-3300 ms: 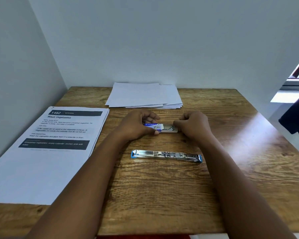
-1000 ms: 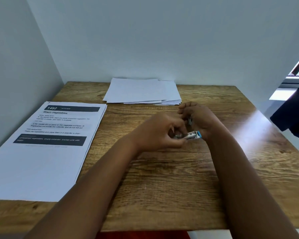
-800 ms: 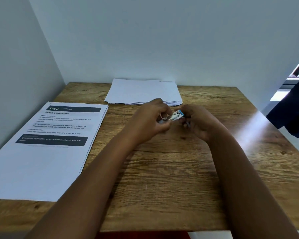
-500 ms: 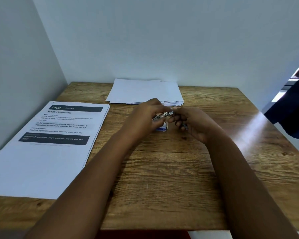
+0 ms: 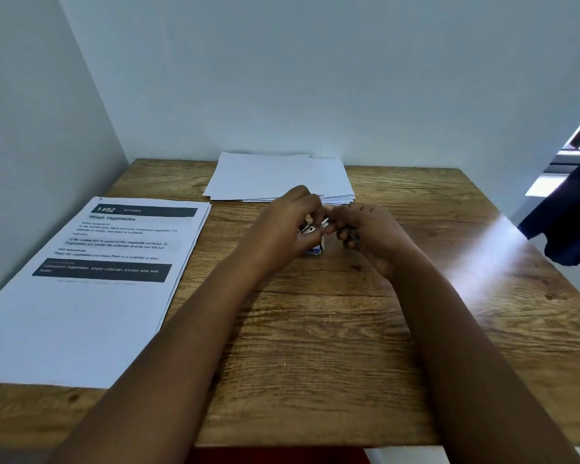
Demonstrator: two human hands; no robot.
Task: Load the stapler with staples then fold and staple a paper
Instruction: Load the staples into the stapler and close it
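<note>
Both hands meet above the middle of the wooden table [image 5: 315, 346]. My left hand [image 5: 287, 226] grips the metal stapler [image 5: 310, 228], most of which is hidden by my fingers. My right hand [image 5: 370, 234] touches the stapler's right end with its fingertips and holds something thin and dark, too blurred to name. A small blue and white staple box [image 5: 316, 251] lies on the table just under my left hand. A stack of blank white paper [image 5: 275, 175] rests at the table's far edge, behind my hands.
A printed instruction sheet [image 5: 91, 283] covers the table's left side. Walls close in at the left and back. Dark blue cloth [image 5: 570, 222] hangs past the table's right edge, beside a bright patch of light on the wood.
The stapler, earlier lying on the table in front of my hands, has been picked up and turned between both hands. The staple box left my fingers and now lies on the table.
</note>
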